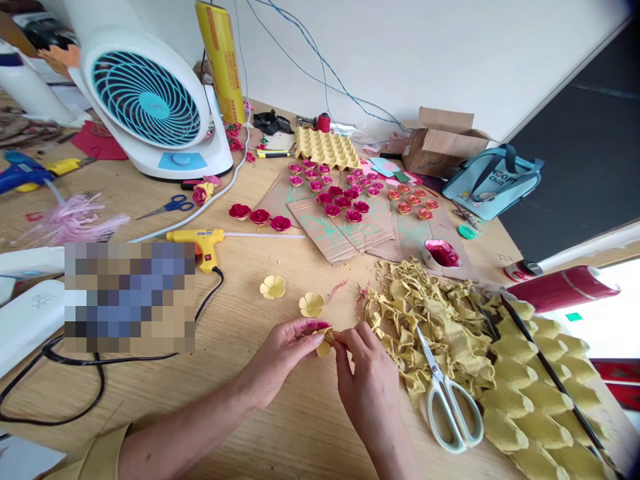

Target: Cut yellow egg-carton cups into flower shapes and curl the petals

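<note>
My left hand (286,352) and my right hand (365,380) meet low in the middle of the wooden table (235,373), both pinching a small yellow egg-carton flower piece (325,341) between their fingertips. Pink paint stains my left fingers. Just beyond lie two finished yellow carton flowers (312,305), the other flower (273,287) further left. To the right of my right hand sits a heap of yellow carton scraps (430,313) with pale green-handled scissors (450,393) lying on its near edge.
A yellow glue gun (200,241) with a black cord lies left of centre. Several red and pink painted flowers (340,197) rest on cardboard sheets behind. A white and teal fan (150,100), an egg tray (326,147), a paint cup (441,254), a box and a blue bag stand further back.
</note>
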`<state>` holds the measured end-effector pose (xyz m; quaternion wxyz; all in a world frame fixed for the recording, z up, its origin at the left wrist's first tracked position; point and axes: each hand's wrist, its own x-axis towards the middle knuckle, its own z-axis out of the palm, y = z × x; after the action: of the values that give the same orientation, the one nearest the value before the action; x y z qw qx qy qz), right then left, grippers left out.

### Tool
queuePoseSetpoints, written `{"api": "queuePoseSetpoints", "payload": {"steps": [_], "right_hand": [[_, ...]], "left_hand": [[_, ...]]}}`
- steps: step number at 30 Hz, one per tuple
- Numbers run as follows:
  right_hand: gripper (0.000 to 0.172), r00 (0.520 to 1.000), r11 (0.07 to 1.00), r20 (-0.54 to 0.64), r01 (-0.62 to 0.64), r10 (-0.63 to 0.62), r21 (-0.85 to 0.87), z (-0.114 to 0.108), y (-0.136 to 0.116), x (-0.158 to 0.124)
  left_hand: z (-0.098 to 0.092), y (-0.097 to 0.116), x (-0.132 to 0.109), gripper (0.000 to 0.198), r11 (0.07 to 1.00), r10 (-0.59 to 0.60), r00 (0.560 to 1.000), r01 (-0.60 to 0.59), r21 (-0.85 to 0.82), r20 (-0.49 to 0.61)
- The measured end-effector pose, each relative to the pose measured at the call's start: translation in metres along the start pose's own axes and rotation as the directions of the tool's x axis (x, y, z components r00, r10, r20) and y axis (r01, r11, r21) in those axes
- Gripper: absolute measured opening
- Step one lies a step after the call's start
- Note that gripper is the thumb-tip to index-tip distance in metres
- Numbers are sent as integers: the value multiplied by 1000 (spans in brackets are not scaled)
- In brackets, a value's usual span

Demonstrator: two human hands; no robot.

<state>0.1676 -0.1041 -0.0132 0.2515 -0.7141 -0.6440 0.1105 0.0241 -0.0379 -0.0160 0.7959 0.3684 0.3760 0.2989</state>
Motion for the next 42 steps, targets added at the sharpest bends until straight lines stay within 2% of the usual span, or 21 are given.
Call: {"api": "queuePoseSetpoints", "payload": {"steps": [3,10,17,25,33,37,42], "right_hand": [[20,1000,1000,-18,4,-3,20,-2,-1,1],[19,998,975,25,-55,51,215,-4,1,4],[18,999,986,-2,-34,34,163,-1,2,1],[23,998,998,-10,56,-57,-37,0,0,0],[21,999,993,-45,-11,16,120,-1,6,3],[19,999,993,-32,-25,29,119,-1,5,2],[18,999,998,-31,19,-17,52,-2,4,2]], "left_hand": [[0,1,0,29,1000,-4,1000,5,-29,11],[-1,1,-1,33,995,49,997,-43,88,-62],[-1,2,-1,30,994,54,996,-47,98,-73],[-2,0,0,30,1000,-4,999,4,3,-32],[-4,-2,1,30,997,14,999,-16,-77,-33],[-4,-4,1,32,999,12,999,-14,-45,-38],[-4,-4,1,31,999,-5,999,3,-47,-37]]}}
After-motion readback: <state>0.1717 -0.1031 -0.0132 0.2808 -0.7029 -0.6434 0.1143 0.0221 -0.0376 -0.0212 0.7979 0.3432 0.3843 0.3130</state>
